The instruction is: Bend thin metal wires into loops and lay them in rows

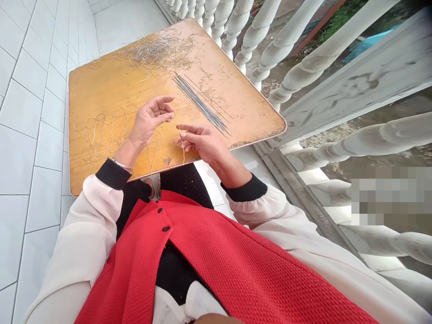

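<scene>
We've got a thin strand (184,155) pinched in our right fingers (192,129), left fingers (163,119) curled close, can't tell if gripping anything.

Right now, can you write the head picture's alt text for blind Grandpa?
A person's right hand holds a thin wire over a tan table, left hand close by. Beyond lie a straight wire bundle and a tangled pile.

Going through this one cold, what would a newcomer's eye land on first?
Probably the bright red garment filling the lower middle of the view. Next, the left hand and right hand over the near part of the yellow-orange table, a thin strand hanging at the right fingers. Beyond them, a straight grey bundle lies near a loose tangle at the table's far end.
</scene>
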A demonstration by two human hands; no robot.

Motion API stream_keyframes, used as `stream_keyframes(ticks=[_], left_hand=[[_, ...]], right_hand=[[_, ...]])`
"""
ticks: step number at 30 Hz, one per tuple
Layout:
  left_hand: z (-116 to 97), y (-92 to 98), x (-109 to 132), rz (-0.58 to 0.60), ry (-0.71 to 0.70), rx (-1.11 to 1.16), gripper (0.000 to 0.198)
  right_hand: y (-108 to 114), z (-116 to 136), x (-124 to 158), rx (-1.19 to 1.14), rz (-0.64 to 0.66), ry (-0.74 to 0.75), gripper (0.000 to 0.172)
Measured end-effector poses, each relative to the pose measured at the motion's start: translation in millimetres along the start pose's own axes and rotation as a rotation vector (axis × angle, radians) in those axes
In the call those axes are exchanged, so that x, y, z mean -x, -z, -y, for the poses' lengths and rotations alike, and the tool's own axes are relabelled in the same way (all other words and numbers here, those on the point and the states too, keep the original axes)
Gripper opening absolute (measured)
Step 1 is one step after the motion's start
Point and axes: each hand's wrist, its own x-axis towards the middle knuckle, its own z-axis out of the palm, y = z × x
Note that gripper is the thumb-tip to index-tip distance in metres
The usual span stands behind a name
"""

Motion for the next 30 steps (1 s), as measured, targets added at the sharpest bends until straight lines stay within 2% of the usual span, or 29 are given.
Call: stream_keyframes(ticks=[3,7,11,15,20,26,30], left_hand=[[10,-1.8,6,-0.03,-0.042,0.023,0.038],[18,-0.2,13,-0.009,-0.063,0.128,0.036],[7,2.0,20,0.046,0.046,0.125,0.018],[-9,-1.3,21,0.083,0.119,0.119,0.013],[-16,-6.6,23,0.098,0.171,0.223,0.021],[-17,-10.6,30,0.1,0.235,0.389,0.026],[-19,-10.4,29,0.077,0.264,0.352,0.025]], right_hand=[[-6,-1,0,-0.082,0.014,0.024,0.035],[-3,-11,-2,0.118,-0.071,0.217,0.032],[2,-16,0,0.452,-0.135,0.37,0.033],[2,-16,4,0.555,-0.1,0.444,0.033],[1,-15,6,0.418,-0.095,0.461,0.024],[-3,-18,5,0.035,-0.08,0.304,0.026],[-6,-23,4,-0.053,-0.052,0.229,0.032]])
